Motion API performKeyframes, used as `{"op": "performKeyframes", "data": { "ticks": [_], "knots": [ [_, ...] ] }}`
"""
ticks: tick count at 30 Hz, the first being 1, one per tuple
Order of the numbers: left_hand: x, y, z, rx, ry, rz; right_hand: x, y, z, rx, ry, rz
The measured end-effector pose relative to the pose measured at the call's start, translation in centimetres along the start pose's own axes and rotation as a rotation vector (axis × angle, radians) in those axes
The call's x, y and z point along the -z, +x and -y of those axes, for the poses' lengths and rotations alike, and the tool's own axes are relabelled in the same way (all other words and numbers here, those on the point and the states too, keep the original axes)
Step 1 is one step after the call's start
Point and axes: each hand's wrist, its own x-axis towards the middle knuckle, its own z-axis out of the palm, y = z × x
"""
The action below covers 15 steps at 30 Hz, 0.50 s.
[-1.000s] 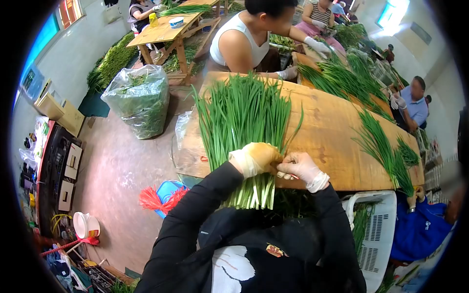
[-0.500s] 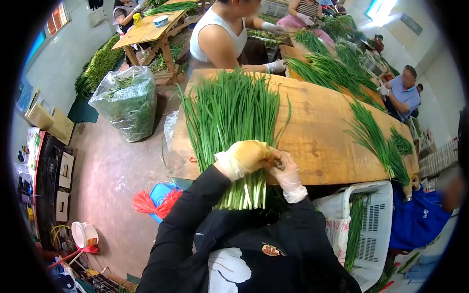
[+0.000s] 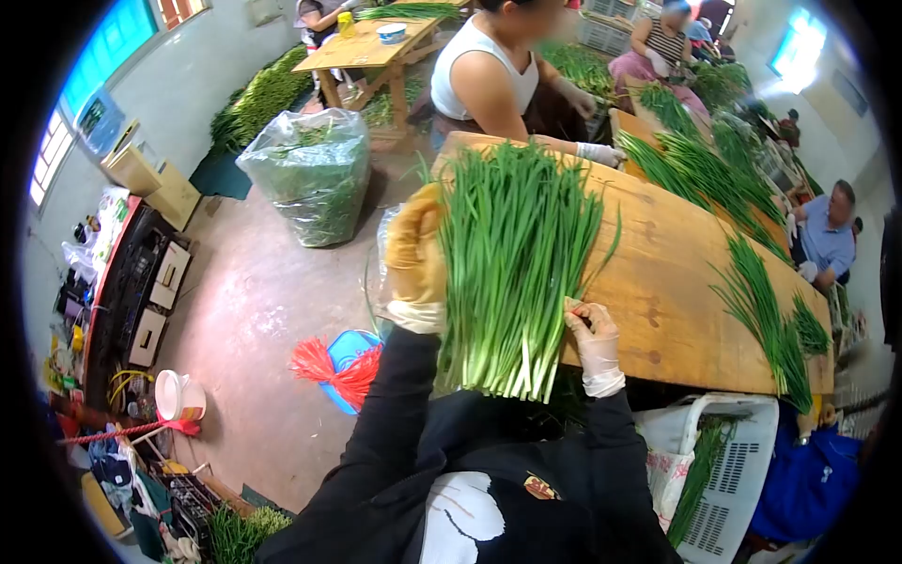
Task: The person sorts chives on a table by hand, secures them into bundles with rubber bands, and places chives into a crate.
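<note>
A wide bunch of long green stalks [image 3: 517,263] lies on the wooden table [image 3: 658,273], its pale cut ends pointing toward me past the near edge. My left hand [image 3: 415,258], in a yellowed glove, is at the left side of the bunch, fingers bent and pointing away; whether it grips any stalks is hidden. At the bunch's lower right side is my right hand [image 3: 594,340], in a whitish glove, with thumb and fingertips pinched together near the stalks. What the pinch holds is too small to make out.
Smaller green bundles [image 3: 761,310] lie at the table's right. A white crate [image 3: 733,470] stands below. Left are a clear bag [image 3: 315,179] of greens, red strings [image 3: 352,376] on a blue object and a white bucket [image 3: 178,397]. Several people sit around.
My hands have parted from above the bunch: the left went to its left side, the right to its lower right. The camera view has shifted, so the surroundings appear further right.
</note>
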Motion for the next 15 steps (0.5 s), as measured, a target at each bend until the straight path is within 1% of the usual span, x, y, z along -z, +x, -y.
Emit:
{"op": "performKeyframes", "data": {
  "ticks": [1, 2, 3, 4, 5, 7, 8, 9, 11, 15],
  "knots": [
    [2.1, -0.3, 2.1, 0.011, 0.068, 0.001, 0.1, 0.1, 0.0, -0.002, 0.009, 0.021],
    [5.6, -0.6, 4.7, 0.001, 0.504, 0.207, 0.1, 0.1, 0.2, 0.005, 0.02, 0.026],
    [7.3, -1.1, 4.9, 0.178, 0.843, 0.407, 0.2, 0.0, 0.4, -0.043, 0.041, 0.022],
    [8.0, -1.2, 4.6, 0.449, 0.87, 0.533, 0.2, 0.0, 0.5, -0.094, 0.061, 0.019],
    [8.5, -1.6, 4.5, 0.448, 0.878, 0.53, 0.1, 0.1, 0.2, -0.093, 0.068, 0.022],
    [9.2, -2.4, 5.0, 0.235, 0.842, 0.666, -0.2, 0.0, -0.7, -0.079, 0.143, 0.003],
    [9.3, -2.7, 5.8, 0.201, 0.79, 0.694, -0.1, -0.1, -0.8, -0.082, 0.118, 0.024],
    [9.2, -2.5, 5.4, 0.2, 0.792, 0.691, -0.3, -0.2, -0.8, -0.079, 0.121, 0.026],
    [8.7, -2.2, 4.4, 0.284, 0.724, 0.815, -0.6, -0.3, -0.8, -0.259, 0.535, 0.007],
    [8.1, -2.0, 4.8, 0.304, 0.787, 0.852, -0.3, -0.1, -0.5, -0.219, 0.484, 0.046]
  ]
}}
